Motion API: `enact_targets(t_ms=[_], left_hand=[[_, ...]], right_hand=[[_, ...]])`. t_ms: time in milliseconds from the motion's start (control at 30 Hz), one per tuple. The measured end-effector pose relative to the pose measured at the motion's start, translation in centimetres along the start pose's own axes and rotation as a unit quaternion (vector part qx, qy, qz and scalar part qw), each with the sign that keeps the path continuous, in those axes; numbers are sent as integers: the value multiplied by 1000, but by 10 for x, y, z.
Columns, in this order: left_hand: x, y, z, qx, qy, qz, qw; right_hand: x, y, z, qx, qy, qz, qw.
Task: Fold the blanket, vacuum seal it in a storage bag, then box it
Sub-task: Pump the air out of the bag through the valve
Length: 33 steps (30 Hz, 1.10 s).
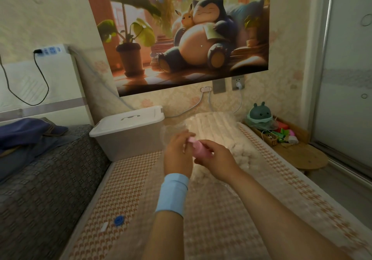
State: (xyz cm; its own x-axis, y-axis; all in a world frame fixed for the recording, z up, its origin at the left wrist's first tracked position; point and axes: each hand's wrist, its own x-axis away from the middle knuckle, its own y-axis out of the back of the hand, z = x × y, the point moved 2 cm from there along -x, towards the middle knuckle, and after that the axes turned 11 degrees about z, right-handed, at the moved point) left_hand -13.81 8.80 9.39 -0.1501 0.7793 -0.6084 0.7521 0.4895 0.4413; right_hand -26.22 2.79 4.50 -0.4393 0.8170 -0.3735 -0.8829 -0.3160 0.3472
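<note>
Blanket (213, 127) folded inside clear bag (175, 131), frame centre; vacuum sealing and boxing apparently remain.
Right hand (215, 159) grips pink pump (201, 150), left hand (177, 155) pinches its tip; lidded box (128, 127) centre-left.

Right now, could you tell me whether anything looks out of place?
A small blue cap and a white piece lie loose near the left edge of the mat, far from the bagged blanket, while left hand and right hand hold the pink device. Nothing else stands out.
</note>
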Motion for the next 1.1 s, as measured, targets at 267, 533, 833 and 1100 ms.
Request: enact_targets(t_ms=[267, 533, 833, 1100], left_hand=[[-13, 57, -45, -17, -116, -222, 968], [5, 4, -8, -15, 6, -7, 1000], [-11, 64, -59, -35, -128, -243, 961], [6, 1, -13, -4, 10, -3, 1000]], right_hand=[[1, 6, 3, 23, -4, 8, 1000], [3, 4, 1, 16, 3, 7, 1000], [4, 11, 4, 17, 5, 17, 1000], [5, 6, 1, 4, 9, 11, 1000]])
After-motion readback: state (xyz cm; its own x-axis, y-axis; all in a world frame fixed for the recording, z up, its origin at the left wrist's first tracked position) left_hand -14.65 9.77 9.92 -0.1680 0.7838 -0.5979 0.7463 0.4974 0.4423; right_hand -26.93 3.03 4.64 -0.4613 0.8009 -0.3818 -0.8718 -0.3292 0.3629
